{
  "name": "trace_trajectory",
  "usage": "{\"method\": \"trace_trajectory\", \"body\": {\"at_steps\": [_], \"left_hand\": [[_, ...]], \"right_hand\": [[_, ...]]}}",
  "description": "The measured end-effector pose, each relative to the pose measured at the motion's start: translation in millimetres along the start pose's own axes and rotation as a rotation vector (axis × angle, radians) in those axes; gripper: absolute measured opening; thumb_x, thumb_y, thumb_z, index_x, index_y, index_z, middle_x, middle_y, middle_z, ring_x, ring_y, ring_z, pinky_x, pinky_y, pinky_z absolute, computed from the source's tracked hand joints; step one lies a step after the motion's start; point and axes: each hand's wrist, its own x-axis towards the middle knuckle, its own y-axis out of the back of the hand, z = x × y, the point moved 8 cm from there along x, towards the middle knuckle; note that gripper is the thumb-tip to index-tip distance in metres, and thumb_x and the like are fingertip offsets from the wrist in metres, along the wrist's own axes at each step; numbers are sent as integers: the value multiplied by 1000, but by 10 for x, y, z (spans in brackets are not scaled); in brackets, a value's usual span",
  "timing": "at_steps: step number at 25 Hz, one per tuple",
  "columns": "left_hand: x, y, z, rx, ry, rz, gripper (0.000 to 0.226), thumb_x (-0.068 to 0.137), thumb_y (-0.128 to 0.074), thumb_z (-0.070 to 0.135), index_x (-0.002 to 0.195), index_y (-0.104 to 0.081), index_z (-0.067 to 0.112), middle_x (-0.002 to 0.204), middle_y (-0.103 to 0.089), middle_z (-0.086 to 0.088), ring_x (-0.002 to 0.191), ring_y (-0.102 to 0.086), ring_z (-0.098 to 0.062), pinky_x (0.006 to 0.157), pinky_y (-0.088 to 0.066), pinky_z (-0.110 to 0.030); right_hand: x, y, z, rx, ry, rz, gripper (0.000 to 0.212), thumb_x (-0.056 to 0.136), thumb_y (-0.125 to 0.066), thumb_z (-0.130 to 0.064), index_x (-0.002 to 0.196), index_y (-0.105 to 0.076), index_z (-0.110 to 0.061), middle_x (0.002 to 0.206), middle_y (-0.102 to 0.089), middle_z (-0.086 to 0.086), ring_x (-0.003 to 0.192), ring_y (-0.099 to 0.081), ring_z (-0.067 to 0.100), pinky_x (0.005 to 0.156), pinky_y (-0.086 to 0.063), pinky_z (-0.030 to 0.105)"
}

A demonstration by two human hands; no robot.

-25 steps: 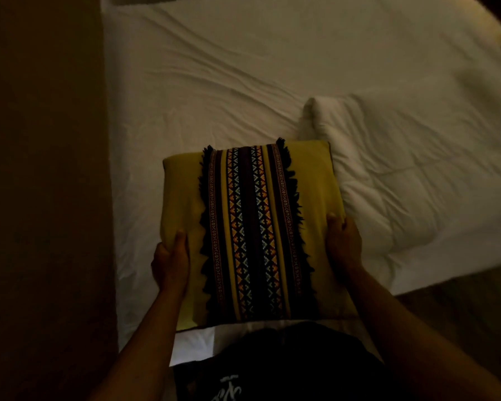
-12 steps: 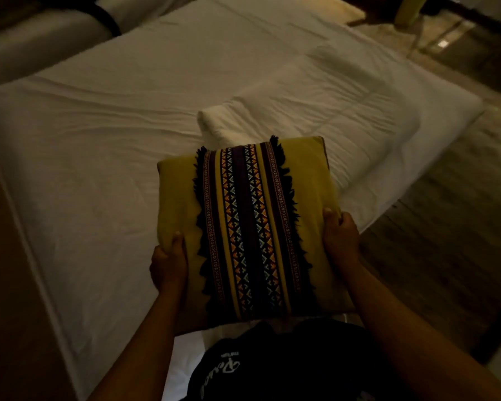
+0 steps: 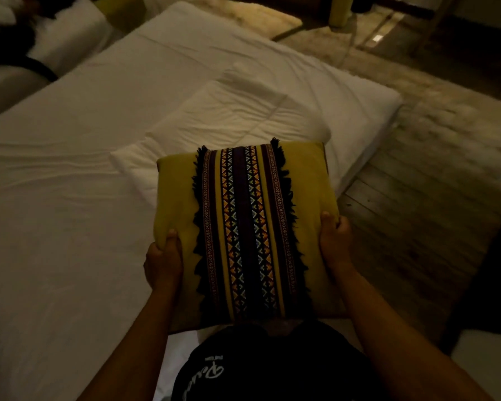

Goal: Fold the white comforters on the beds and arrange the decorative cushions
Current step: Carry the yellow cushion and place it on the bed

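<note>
You hold the cushion over the bed, one hand on each side.

Your left hand [image 3: 164,257] clamps the left edge of the yellow cushion [image 3: 248,227], thumb on top; your right hand [image 3: 334,241] grips the right edge likewise, likely so its patterned band stays square for placing. It hangs above the folded white comforter [image 3: 229,117] on the white sheet [image 3: 70,198]; wooden floor [image 3: 417,204] lies right, dimly lit.

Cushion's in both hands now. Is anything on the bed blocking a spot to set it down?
Partly. The folded white comforter lies directly beyond the cushion, held by the left hand and right hand. The bare sheet to the left shows nothing in the way.
</note>
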Motion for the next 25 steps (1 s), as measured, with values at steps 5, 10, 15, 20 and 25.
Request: {"method": "trace_trajectory", "body": {"at_steps": [5, 10, 15, 20, 25], "left_hand": [[-152, -721, 676, 25, -66, -20, 69, 91, -42, 67, 108, -62, 3, 106, -64, -18, 92, -58, -32, 80, -46, -44], [6, -1513, 1400, 46, -100, -45, 69, 92, -40, 66, 113, -60, 4, 114, -63, -20, 103, -58, -37, 85, -44, -45], [454, -2294, 2207, 30, -148, -63, 67, 94, -39, 63, 116, -60, 3, 116, -62, -22, 105, -58, -39, 89, -44, -46], [818, -2833, 2954, 13, -130, -72, 63, 96, -39, 60, 114, -60, 3, 116, -63, -22, 105, -58, -38, 84, -41, -43], [1077, -3301, 3455, 1, -79, -57, 60, 98, -36, 56, 111, -60, 3, 113, -63, -22, 103, -58, -37, 82, -39, -42]], "right_hand": [[663, 531, -204, -1, -10, 51, 33, 93, -47, -53, 95, -51, -19, 85, -57, -5, 91, -60, 28, 84, -51, 45], [1497, 798, -499, -25, -10, 115, 31, 98, -47, -45, 103, -55, -15, 84, -53, -4, 93, -57, 28, 74, -39, 33], [2472, 798, -935, -75, -16, 180, 38, 97, -46, -47, 98, -57, -11, 79, -52, -2, 77, -51, 20, 59, -33, 27], [3348, 729, -1533, -133, -10, 194, 46, 95, -45, -51, 95, -59, -8, 80, -55, 1, 76, -53, 22, 64, -38, 31], [4149, 601, -2114, -202, 52, 152, 38, 96, -46, -48, 80, -51, -14, 71, -47, -1, 65, -45, 18, 55, -32, 29]]}}
